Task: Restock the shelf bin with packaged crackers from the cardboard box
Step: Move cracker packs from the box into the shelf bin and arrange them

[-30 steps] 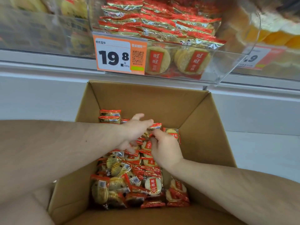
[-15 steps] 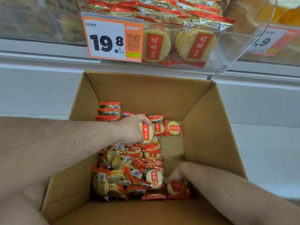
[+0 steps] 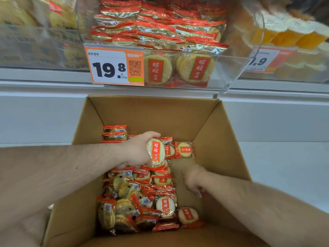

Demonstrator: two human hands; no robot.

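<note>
Two bare arms reach down into one big cardboard box (image 3: 114, 118), open-topped, sitting below the shelf front. Above it, clear shelf bin (image 3: 229, 72) already piled with red-and-gold cracker packs (image 3: 156, 31); orange price tag (image 3: 116, 65) reading 19.8 on its front left. More blurred bins either side. Loose heap of packaged crackers (image 3: 140, 195) fills box's left and near half; right floor of box mostly bare cardboard. Left hand (image 3: 137, 150) at heap's far end, grip curled round a stack of packs (image 3: 156, 152), round cracker with red label facing up. Single pack (image 3: 184, 150) lies just beside that stack. Right hand (image 3: 193, 179) low by box's right wall, motion-blurred, something red under it; cannot tell whether grip holds it.
</note>
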